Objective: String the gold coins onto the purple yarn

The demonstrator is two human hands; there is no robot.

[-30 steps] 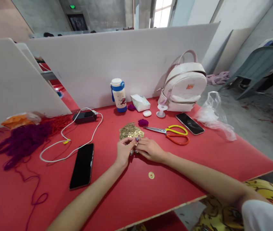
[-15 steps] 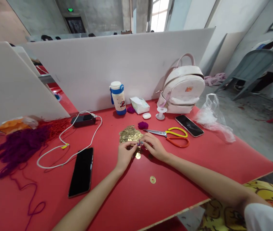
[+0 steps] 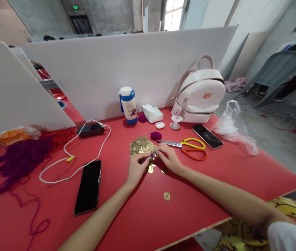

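Observation:
My left hand (image 3: 137,168) pinches a small piece of purple yarn (image 3: 152,154) between thumb and fingers, at the front edge of a pile of brass coins (image 3: 140,144). Close on its right, my right hand (image 3: 169,159) has its fingertips pressed together at the same yarn, by what looks like a coin. A few coins lie just below the hands, and a single coin (image 3: 166,196) sits nearer the table's front. Behind my right hand are a purple yarn ball (image 3: 155,136) and scissors (image 3: 172,143) with yellow and orange handles.
On the red table (image 3: 127,223) are a black phone (image 3: 88,188), a white cable, purple yarn (image 3: 25,157), a bottle (image 3: 128,106), a tissue pack (image 3: 152,113), a white spool (image 3: 175,123), a second phone (image 3: 207,136), a backpack (image 3: 200,94) and a plastic bag (image 3: 236,129).
The view has shifted slightly. My right hand's fingertips have moved a little away from my left hand's, and more of the yarn and a coin's edge shows between them.

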